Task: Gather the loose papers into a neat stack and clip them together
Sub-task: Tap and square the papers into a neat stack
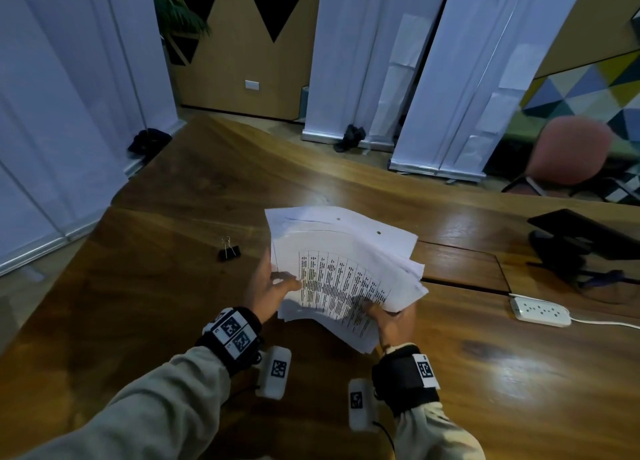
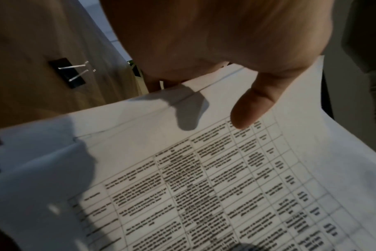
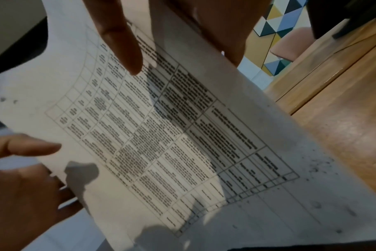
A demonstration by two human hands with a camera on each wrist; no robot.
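A messy sheaf of white papers [image 1: 346, 262], the top sheet printed with a table, hangs fanned and uneven just above the wooden table [image 1: 138, 304]. My left hand [image 1: 277, 283] grips its left edge, thumb [image 2: 253, 105] on top and fingers beneath. My right hand [image 1: 381, 316] grips the near right corner, thumb [image 3: 122, 42] pressed on the printed sheet [image 3: 182, 135]. A black binder clip [image 1: 228, 250] with silver handles lies on the table left of the papers; the left wrist view shows the clip [image 2: 69, 73] too.
A white power strip [image 1: 540, 310] with its cable lies at the right. Behind it stands a black stand [image 1: 581, 241]. A pink chair [image 1: 568, 155] and white roll-up banners [image 1: 450, 79] stand beyond the table's far edge.
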